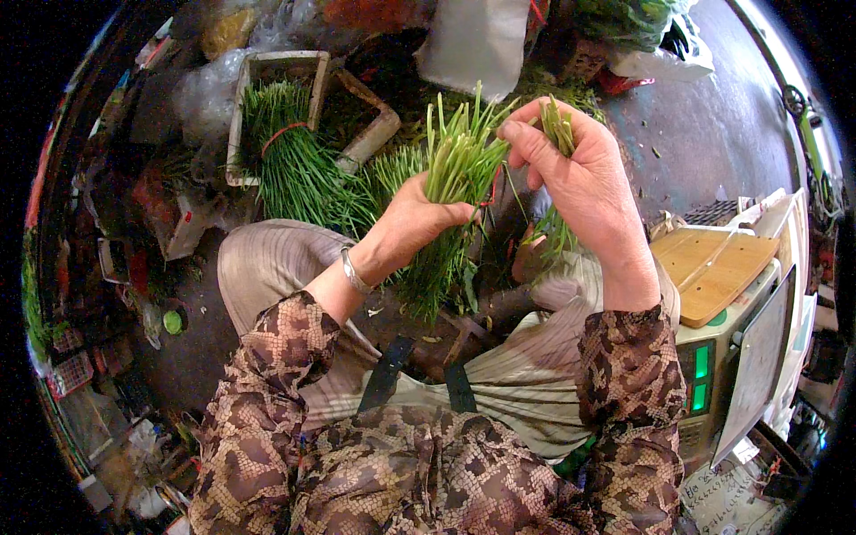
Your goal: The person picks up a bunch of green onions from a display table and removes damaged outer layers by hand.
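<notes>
My left hand [418, 217] is wrapped around a thick bunch of green chives [461, 167], cut pale ends up and leaves hanging down over my lap. A smaller cluster of chive stalks [557, 127] is held in my right hand [575, 167], its leaves trailing below the palm. The right thumb and forefinger meet just beside the top of the left bunch; whether they pinch a stalk there is too small to tell. Beyond my left knee, a large chive bundle [301, 160] tied with a red band leans out of a foam box [244, 130].
A digital scale [695, 374] with a wooden board [712, 267] on top stands close by my right arm. Loose chives [401, 167] lie behind my left hand. A white plastic bag [475, 47] hangs or stands ahead, and bagged greens [628, 23] sit at the far right.
</notes>
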The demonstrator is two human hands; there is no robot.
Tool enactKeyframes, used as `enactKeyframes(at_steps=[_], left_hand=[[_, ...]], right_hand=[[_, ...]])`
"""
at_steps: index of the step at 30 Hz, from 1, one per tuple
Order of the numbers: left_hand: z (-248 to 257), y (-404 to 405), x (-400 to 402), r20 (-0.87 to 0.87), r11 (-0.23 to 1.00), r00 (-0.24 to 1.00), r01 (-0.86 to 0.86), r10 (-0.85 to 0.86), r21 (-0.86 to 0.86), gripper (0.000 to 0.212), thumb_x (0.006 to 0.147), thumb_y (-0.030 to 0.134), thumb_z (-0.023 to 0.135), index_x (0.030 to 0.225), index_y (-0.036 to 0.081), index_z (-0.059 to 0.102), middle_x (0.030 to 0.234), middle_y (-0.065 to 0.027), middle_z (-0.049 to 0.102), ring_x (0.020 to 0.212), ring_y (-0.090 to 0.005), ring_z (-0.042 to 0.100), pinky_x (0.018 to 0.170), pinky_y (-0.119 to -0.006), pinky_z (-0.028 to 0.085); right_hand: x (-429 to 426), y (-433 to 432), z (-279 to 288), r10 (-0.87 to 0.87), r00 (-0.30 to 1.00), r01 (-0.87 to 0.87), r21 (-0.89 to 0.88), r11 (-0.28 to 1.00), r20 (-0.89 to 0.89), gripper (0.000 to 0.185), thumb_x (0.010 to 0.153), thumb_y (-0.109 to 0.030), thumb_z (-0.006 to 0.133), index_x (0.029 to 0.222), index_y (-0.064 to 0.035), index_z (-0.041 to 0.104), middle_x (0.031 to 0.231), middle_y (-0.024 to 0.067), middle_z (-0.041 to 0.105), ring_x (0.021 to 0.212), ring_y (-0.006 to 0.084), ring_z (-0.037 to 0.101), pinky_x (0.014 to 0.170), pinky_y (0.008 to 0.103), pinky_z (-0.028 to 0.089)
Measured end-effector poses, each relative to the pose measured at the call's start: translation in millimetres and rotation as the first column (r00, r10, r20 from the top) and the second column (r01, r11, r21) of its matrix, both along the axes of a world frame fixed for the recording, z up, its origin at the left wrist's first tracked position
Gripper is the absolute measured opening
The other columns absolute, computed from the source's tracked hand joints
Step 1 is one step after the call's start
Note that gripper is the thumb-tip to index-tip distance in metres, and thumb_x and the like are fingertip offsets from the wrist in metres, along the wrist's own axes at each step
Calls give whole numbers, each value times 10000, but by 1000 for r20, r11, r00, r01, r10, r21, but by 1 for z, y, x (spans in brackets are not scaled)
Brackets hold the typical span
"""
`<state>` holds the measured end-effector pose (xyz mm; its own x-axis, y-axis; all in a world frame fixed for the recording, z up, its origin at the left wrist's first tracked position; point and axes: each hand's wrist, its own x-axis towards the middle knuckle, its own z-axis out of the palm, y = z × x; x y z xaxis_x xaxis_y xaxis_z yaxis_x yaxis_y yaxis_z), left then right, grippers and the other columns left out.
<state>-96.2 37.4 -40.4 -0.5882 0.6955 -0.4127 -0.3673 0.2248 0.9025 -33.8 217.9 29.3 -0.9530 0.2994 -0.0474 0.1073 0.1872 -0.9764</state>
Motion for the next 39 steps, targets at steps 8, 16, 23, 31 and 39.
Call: enactKeyframes(at_steps=[8,16,23,31,39], left_hand=[[1,-1,-1,22,1000,1000,4,-4,9,269,820,94,674,1070,49,587,918,12,635,828,-93,576,757,-258,469],[4,0,0,39,1000,999,-5,6,-27,286,819,90,670,1090,49,590,951,5,645,843,-95,587,770,-262,477],[2,-1,1,31,999,999,-22,23,-37,288,819,86,668,1095,50,592,951,0,649,838,-101,595,767,-265,482],[3,-1,0,40,1000,999,-1,2,-27,305,819,82,670,1110,49,583,950,1,647,851,-102,599,775,-266,486],[-1,-2,0,32,999,999,10,-9,-41,324,813,98,687,1115,54,581,951,6,643,850,-98,599,776,-263,486]], right_hand=[[-1,-1,1,-2,1000,2,9,1000,15,188,907,-197,617,896,-10,611,672,11,583,601,81,510,555,268,436],[-1,-2,2,-4,1000,5,-16,1000,10,188,915,-199,613,892,-13,610,661,-12,557,586,64,486,523,254,418],[-3,-2,0,5,1000,-4,-47,999,17,189,923,-209,605,893,-22,611,662,-22,550,585,58,485,521,245,421],[-3,-2,-1,11,1000,-10,-36,999,19,189,922,-203,602,902,-15,606,671,-15,561,588,61,489,527,249,422],[-3,-2,-4,27,1000,-28,-43,999,-4,178,916,-184,603,902,-7,602,666,-3,563,601,70,479,550,255,414]])
